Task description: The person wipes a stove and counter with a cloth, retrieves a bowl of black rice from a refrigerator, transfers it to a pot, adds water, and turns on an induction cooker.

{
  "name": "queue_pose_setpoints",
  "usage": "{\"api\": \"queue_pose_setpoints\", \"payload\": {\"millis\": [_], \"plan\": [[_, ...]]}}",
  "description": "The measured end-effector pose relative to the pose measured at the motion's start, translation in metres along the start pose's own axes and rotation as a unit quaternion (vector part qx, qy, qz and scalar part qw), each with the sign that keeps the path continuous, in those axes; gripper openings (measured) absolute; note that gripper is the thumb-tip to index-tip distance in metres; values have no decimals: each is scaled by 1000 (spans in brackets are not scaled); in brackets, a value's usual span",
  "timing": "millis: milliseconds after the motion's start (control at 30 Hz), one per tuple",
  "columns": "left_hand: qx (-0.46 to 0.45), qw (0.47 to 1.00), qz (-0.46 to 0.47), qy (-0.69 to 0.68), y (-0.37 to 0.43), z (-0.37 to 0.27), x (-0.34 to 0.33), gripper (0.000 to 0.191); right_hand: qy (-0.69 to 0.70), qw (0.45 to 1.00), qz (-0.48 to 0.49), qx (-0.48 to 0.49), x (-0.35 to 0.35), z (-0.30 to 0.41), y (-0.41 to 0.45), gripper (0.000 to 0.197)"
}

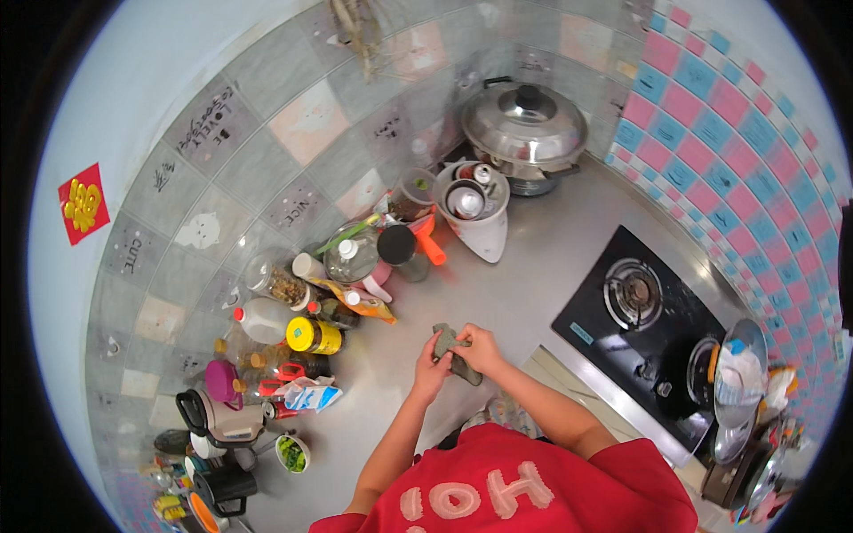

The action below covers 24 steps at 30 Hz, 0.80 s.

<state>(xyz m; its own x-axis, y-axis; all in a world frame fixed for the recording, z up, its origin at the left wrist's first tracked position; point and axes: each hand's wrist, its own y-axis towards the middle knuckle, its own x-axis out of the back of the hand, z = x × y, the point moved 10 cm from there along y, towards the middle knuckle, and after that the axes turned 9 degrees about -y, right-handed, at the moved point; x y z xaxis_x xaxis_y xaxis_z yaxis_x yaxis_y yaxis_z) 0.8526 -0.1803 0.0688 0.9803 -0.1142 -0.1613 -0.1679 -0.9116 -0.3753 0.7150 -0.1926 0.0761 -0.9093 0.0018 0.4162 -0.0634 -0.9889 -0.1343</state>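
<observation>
A grey-green cloth hangs bunched between my two hands, above the metal countertop near its front edge. My left hand grips the cloth from the left side. On the right, my right hand pinches its upper part with the fingertips. The cloth's lower end droops below the fingers.
Left along the tiled wall stand jars, bottles, a yellow-lidded jar, an electric kettle and a bowl of chopped greens. A steel wok with lid occupies the back corner. The black gas stove lies to the right.
</observation>
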Motion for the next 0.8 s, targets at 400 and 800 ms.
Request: {"api": "queue_pose_setpoints", "payload": {"millis": [400,800], "plan": [[-211,874,-47,435,-19,13,-3,46,-109,984,-141,-11,75,-47,-131,31],[-216,912,249,245,-95,24,-177,48,84,803,-556,-197,251,-192,-401,19]]}}
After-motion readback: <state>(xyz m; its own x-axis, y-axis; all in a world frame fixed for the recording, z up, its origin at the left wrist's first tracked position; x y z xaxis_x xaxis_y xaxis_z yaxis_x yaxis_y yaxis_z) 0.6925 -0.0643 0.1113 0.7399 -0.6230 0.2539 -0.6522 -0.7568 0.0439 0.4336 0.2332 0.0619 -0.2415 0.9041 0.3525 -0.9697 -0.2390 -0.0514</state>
